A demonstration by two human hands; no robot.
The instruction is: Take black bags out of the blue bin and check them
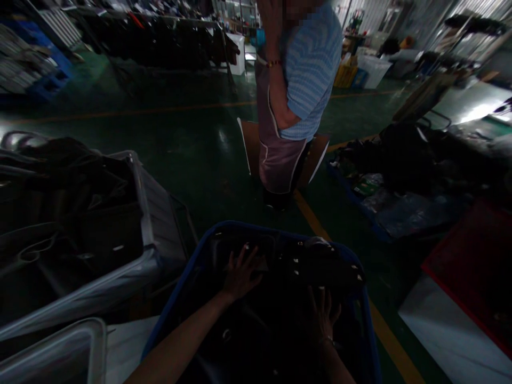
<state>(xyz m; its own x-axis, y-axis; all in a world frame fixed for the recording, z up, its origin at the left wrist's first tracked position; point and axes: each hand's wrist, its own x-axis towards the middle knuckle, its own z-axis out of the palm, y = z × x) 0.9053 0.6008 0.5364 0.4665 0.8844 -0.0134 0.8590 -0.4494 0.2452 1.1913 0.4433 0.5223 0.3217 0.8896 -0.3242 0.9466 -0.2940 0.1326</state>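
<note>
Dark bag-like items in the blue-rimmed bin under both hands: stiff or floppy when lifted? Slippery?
Probably floppy: the dark bag-like items lie slumped and folded over each other in the blue-rimmed bin. Possibly a little slick, since faint sheen shows on their surfaces. Small pale metal fittings dot them, so they may snag on each other. The left hand and right hand rest spread flat on top; dim light limits certainty.

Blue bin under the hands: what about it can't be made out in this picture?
- Head view: the dark items in the blue bin merge in the dim light; their kind is unclear.
- Left hand lies spread on them; what is under its palm is hidden.
- Right hand: its palm side is hidden by the hand itself.
- The bin's near end is cut off by the bottom edge.
</note>
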